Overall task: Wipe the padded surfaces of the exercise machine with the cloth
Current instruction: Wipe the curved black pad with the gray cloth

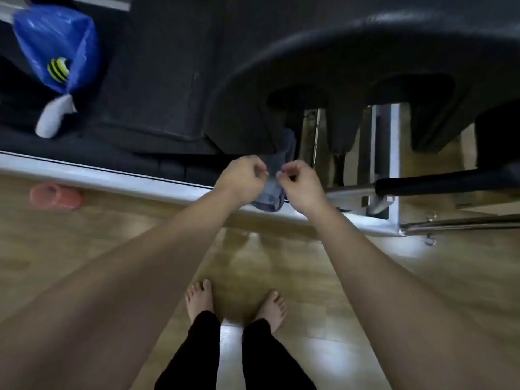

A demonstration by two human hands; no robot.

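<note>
Cloth [272, 190], blue-grey and bunched, hangs between both hands just over the pale metal rail [112, 180] that forms the near edge of the exercise machine. In the head view the left hand [242, 178] pinches the cloth's left side with curled fingers, and the right hand [299, 184] pinches its right side the same way; the two hands sit close together, knuckles nearly meeting. The cloth's upper end rises toward the dark padding, its lower fold droops past the rail.

Beyond the rail lies a flat black pad [157, 80]. To the right a large curved black pad [351, 60] bulges overhead, with two rounded recesses in its underside. Below it stand pale metal uprights [392, 164] and a black foam-covered bar [450, 182] running to the right edge. A chrome rod [461, 222] lies lower on the right.

At the far left corner of the machine rests a blue plastic bag [56, 43] with a yellow-and-black striped mark, and a white bottle [53, 118] leans just below it. An orange object [56, 196], blurred, lies on the wooden floor [84, 235] beside the rail. Two bare feet [236, 305] in black trousers stand on the floor.
</note>
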